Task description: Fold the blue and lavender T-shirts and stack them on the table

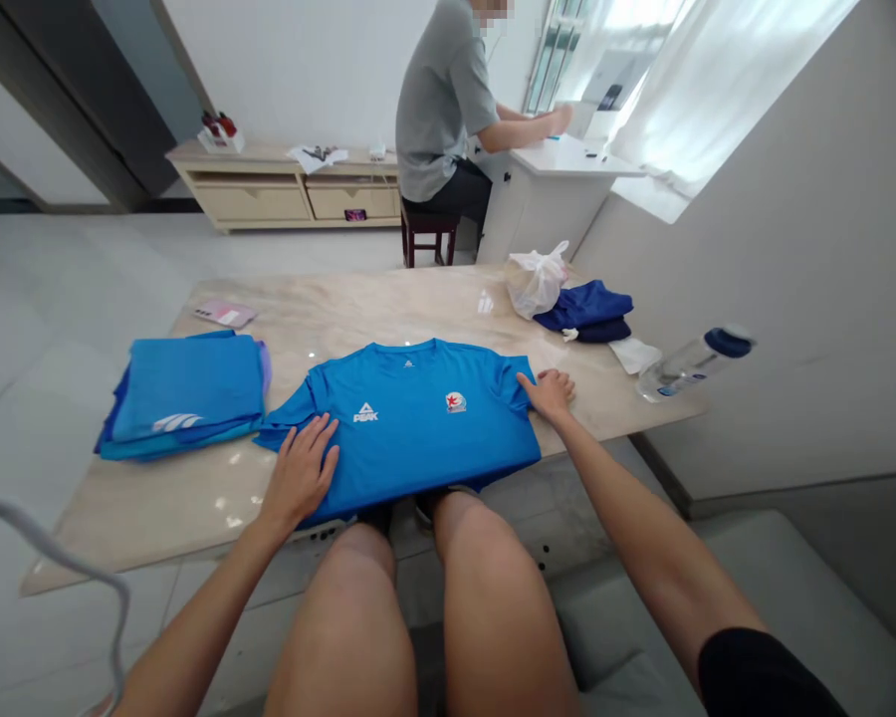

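- Grip: both hands are open, neither clamped on anything. The left hand (300,473) lies flat with fingers spread on the left half of the blue T-shirt, and the right hand (547,393) rests at the shirt's right shoulder and sleeve, fingers slightly curled.
- Marble tabletop (388,299): pale and veined, it carries everything below. A seated person's bare knees are at its near edge.
- Blue T-shirt (418,418): it lies front up and spread out at the middle of the near edge, its hem hanging over that edge. It bears a white PEAK logo (365,412) and a round red-and-white badge (456,401).
- Stack of folded blue garments (183,393): it sits near the left edge, just beside the shirt's left sleeve.
- Navy folded clothing (586,311): it lies toward the far right corner, touching a white plastic bag (536,281).
- Clear water bottle (691,366): with a dark blue cap, it lies on its side at the right edge, near a white cloth (633,354).
- Pink booklet (224,314): it lies flat near the far left corner.
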Demonstrator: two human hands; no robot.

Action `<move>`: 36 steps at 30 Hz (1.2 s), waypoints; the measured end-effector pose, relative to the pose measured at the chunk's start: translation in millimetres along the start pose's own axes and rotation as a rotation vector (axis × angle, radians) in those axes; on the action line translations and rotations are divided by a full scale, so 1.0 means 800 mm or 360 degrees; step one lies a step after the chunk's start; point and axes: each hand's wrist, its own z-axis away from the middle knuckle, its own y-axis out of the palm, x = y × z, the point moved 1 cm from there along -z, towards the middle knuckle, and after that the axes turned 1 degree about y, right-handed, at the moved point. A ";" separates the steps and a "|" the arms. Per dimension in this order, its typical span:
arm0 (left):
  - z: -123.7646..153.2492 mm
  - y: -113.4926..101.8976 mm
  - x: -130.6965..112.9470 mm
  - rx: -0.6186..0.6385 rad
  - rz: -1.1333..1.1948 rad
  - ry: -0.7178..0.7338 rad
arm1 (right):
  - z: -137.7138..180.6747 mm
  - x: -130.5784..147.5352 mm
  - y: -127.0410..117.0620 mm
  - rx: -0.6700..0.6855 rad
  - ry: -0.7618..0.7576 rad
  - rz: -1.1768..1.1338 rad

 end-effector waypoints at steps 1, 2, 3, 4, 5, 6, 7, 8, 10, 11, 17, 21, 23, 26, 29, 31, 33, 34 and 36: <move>0.001 0.005 0.003 -0.0010 0.0008 0.0002 | -0.006 0.002 0.005 0.0014 -0.0033 0.0038; 0.002 0.008 0.004 -0.0021 0.0017 0.0006 | -0.009 0.003 0.008 0.0035 -0.0090 0.0075; 0.004 0.010 0.005 -0.0030 0.0029 0.0010 | -0.009 0.003 0.008 0.0063 -0.0144 0.0095; 0.005 0.011 0.005 -0.0034 0.0041 0.0013 | -0.009 0.001 0.006 0.0089 -0.0172 0.0084; 0.005 0.010 0.004 -0.0037 0.0053 0.0013 | -0.008 -0.002 0.002 0.0108 -0.0163 0.0031; 0.005 0.010 0.003 -0.0041 0.0064 0.0010 | -0.006 -0.005 -0.004 0.0116 -0.0123 -0.0053; 0.005 0.009 0.002 -0.0045 0.0074 0.0005 | -0.004 -0.009 -0.010 0.0118 -0.0069 -0.0146; 0.004 0.008 0.001 -0.0050 0.0083 -0.0001 | -0.002 -0.012 -0.017 0.0119 -0.0014 -0.0233; 0.003 0.007 -0.002 -0.0062 0.0099 -0.0015 | 0.003 -0.014 -0.028 0.0153 0.0074 -0.0341; 0.003 0.006 -0.003 -0.0065 0.0108 -0.0021 | 0.006 -0.013 -0.033 0.0186 0.0104 -0.0364; 0.002 0.002 -0.007 -0.0066 0.0153 -0.0041 | 0.013 0.013 -0.064 0.0299 0.0157 -0.0384; 0.001 0.001 -0.009 -0.0065 0.0141 -0.0042 | 0.035 0.056 -0.077 0.0088 -0.0251 -0.0120; 0.001 0.001 -0.010 -0.0053 0.0132 -0.0046 | 0.060 0.088 -0.069 0.0049 -0.0606 0.0048; 0.001 -0.001 -0.012 -0.0043 0.0128 -0.0054 | 0.104 0.132 -0.042 0.0340 -0.1014 0.0012; 0.002 -0.003 -0.013 -0.0030 0.0130 -0.0054 | 0.128 0.148 -0.016 0.0557 -0.1037 -0.0328; 0.002 -0.004 -0.014 -0.0014 0.0133 -0.0061 | 0.128 0.138 -0.005 0.0517 -0.0960 -0.0464; 0.002 -0.005 -0.014 0.0002 0.0133 -0.0075 | 0.123 0.120 0.005 0.0452 -0.1034 -0.0368; 0.002 -0.005 -0.013 0.0011 0.0129 -0.0083 | 0.121 0.109 0.011 0.0433 -0.1121 -0.0249; 0.001 -0.005 -0.013 0.0038 0.0110 -0.0094 | 0.121 0.092 0.024 0.0406 -0.1277 0.0015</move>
